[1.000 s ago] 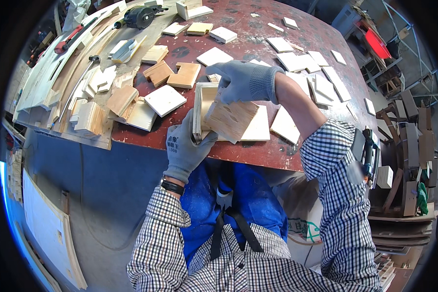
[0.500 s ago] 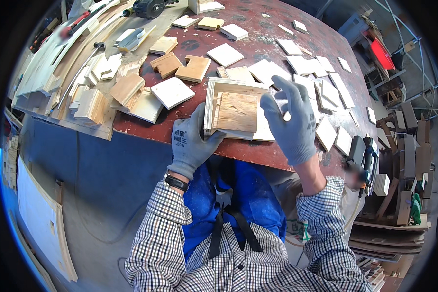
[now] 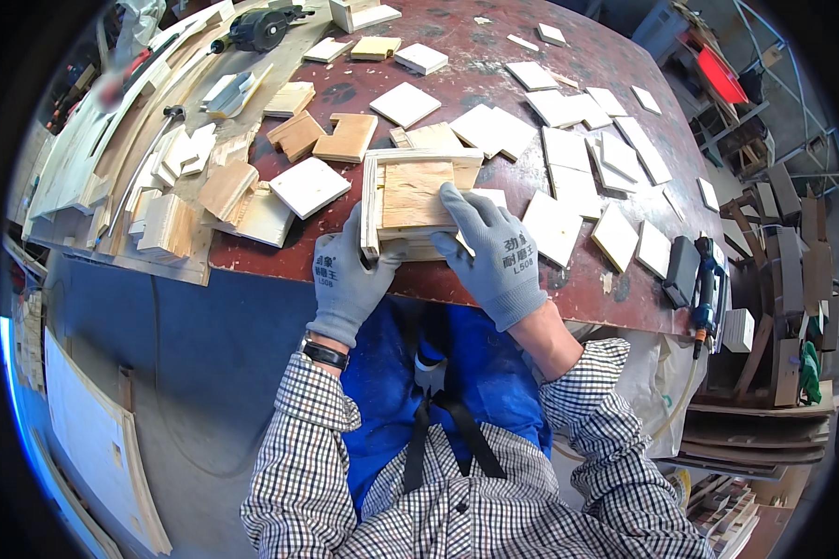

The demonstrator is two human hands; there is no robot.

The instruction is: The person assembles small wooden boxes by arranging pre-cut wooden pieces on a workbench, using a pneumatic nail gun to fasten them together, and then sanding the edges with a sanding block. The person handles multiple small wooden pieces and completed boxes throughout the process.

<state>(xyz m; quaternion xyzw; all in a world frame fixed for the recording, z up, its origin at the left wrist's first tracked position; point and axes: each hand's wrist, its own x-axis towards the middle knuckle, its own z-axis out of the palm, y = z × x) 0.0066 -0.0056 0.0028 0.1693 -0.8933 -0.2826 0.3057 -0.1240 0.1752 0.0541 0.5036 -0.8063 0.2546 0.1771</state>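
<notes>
A small open wooden box (image 3: 418,191) with a plywood bottom lies near the front edge of a dark red worktable (image 3: 457,284). My left hand (image 3: 347,279), in a grey glove, grips the box's near left corner from below and the side. My right hand (image 3: 494,252), also gloved, lies flat on the box's near right part, its fingers pressing the plywood panel inside the frame. Both forearms wear checked sleeves.
Several square plywood pieces (image 3: 569,149) are spread over the table's right and far side. Thicker wood blocks (image 3: 340,138) and offcuts (image 3: 182,219) pile at the left. A power tool (image 3: 256,28) lies at the far left, a nail gun (image 3: 704,279) at the right edge. Boards (image 3: 93,447) lean below left.
The box has been laid from tilted on edge to flat on the table. My right hand came down from the box's top onto the panel inside it; my left hand kept its grip.
</notes>
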